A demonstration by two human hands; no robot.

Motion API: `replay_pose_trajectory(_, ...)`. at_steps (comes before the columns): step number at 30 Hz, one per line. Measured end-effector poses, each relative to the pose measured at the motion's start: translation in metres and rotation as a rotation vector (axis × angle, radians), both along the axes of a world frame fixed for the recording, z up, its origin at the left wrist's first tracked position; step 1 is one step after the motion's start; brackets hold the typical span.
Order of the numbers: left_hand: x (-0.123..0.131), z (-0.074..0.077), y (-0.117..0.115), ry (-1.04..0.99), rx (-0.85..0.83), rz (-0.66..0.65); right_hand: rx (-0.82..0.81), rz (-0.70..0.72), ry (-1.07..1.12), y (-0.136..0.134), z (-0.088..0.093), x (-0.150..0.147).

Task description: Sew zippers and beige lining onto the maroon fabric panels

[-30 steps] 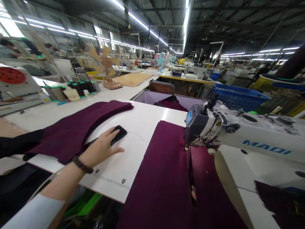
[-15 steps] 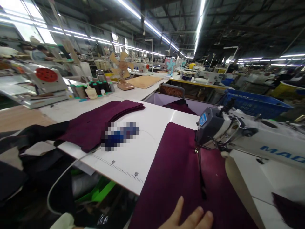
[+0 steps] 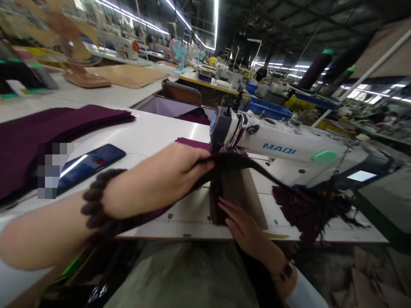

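My left hand (image 3: pixel 167 175), with a dark beaded bracelet at its wrist, is closed in a pinch on a dark fabric strip (image 3: pixel 236 161), lifted in front of the sewing machine head (image 3: pixel 221 128). The strip runs on to the right, past the machine arm. Below it, my right hand (image 3: pixel 245 226) lies with fingers stretched out at a dark brown piece (image 3: pixel 218 203) near the table's front edge; I cannot tell what that piece is. Maroon fabric (image 3: pixel 189 142) shows behind my left hand, and its remainder is mostly hidden by my arm.
A phone (image 3: pixel 96 160) lies on the white table (image 3: pixel 154 134) beside a stack of maroon pieces (image 3: pixel 70 122). Dark maroon scraps (image 3: pixel 298 209) sit under the machine arm. Farther off stand a fan (image 3: pixel 77 47), a chair (image 3: pixel 181 92) and a blue crate (image 3: pixel 268 108).
The view has turned right. The maroon panel that lay under a spread hand is now mostly out of sight. My left hand grips a raised dark strip, and both forearms are in view.
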State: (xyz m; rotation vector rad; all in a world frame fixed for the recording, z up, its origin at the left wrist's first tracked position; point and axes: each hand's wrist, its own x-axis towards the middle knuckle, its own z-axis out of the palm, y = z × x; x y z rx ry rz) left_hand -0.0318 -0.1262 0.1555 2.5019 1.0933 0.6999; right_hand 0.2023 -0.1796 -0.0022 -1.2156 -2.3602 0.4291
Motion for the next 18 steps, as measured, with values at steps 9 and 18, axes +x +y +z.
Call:
replay_pose_trajectory(9,0.007,0.014,0.014,0.179,-0.072,0.161,-0.106,0.027,-0.228,0.001,0.004,-0.007)
replay_pose_trajectory(18,0.006,0.014,0.017,0.168,0.152,0.009,-0.096,0.028,-0.262,-0.001,0.007,-0.009)
